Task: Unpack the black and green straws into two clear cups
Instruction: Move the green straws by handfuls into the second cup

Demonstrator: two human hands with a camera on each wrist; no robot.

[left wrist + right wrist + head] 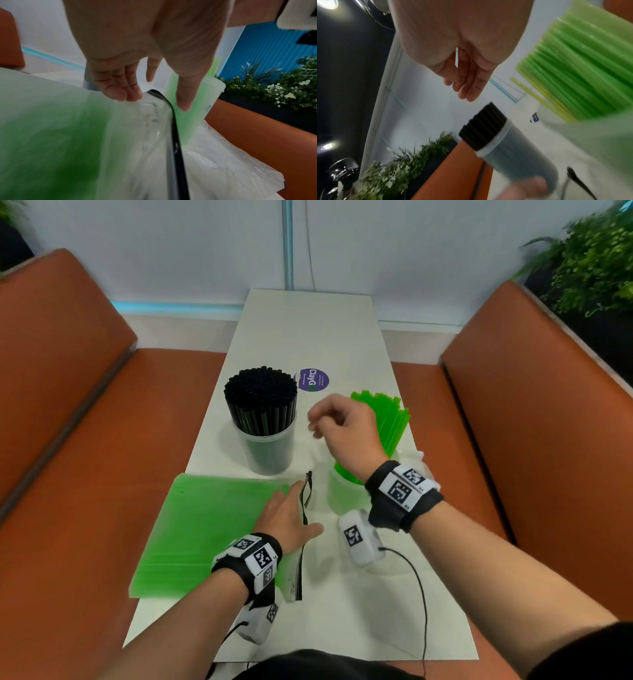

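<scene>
A clear cup (269, 453) packed with black straws (262, 402) stands on the white table (308, 330), left of centre. To its right a second clear cup (344, 491) holds green straws (390, 422) that lean to the right. A flat plastic packet of green straws (205, 535) lies near the front left, its black-edged mouth (306, 494) towards the cups. My left hand (287, 518) rests on that mouth with straight fingers (130, 86), thumb apart. My right hand (337, 419) hovers between the cups, fingers (467, 81) relaxed and empty.
A purple round sticker (313, 380) lies behind the cups. A crumpled empty plastic bag (223, 169) sits beside the green cup. Orange benches (85, 405) flank the narrow table, and plants (589, 261) stand at the far right. Wrist-camera cables (423, 594) trail near the front edge.
</scene>
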